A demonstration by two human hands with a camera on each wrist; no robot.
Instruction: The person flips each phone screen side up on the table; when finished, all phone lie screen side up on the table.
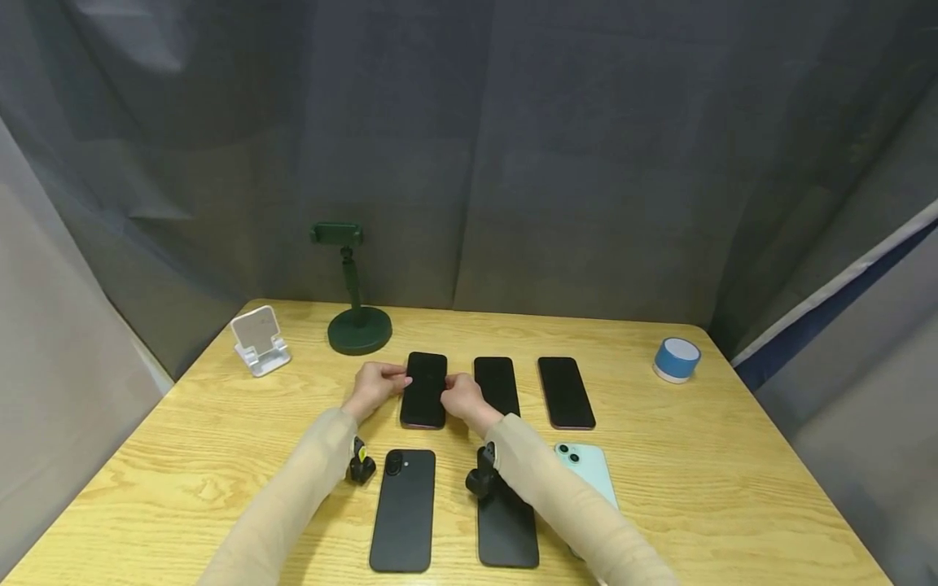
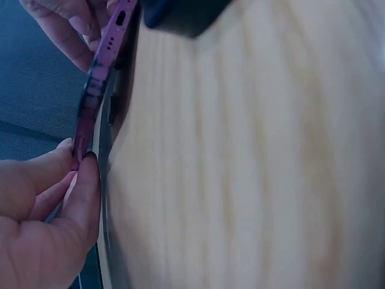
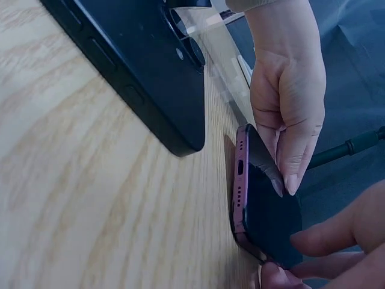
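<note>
A phone with a dark screen and pinkish edge (image 1: 423, 391) lies face up, with both hands at its long sides. My left hand (image 1: 374, 387) pinches its left edge between thumb and fingers; in the left wrist view that hand (image 2: 51, 211) grips the purple-looking edge (image 2: 99, 75). My right hand (image 1: 466, 399) pinches the opposite edge, and in the right wrist view its fingers (image 3: 337, 241) hold the phone (image 3: 264, 205) near a lower corner. Below it on the table lies a black phone, back up (image 1: 403, 513).
Two more phones lie face up to the right (image 1: 496, 384) (image 1: 567, 392). Nearer are another dark phone (image 1: 508, 529) and a mint phone (image 1: 590, 470), partly under the right forearm. A white stand (image 1: 256, 334), a green stand (image 1: 359, 329) and a blue-white roll (image 1: 676, 360) stand farther back.
</note>
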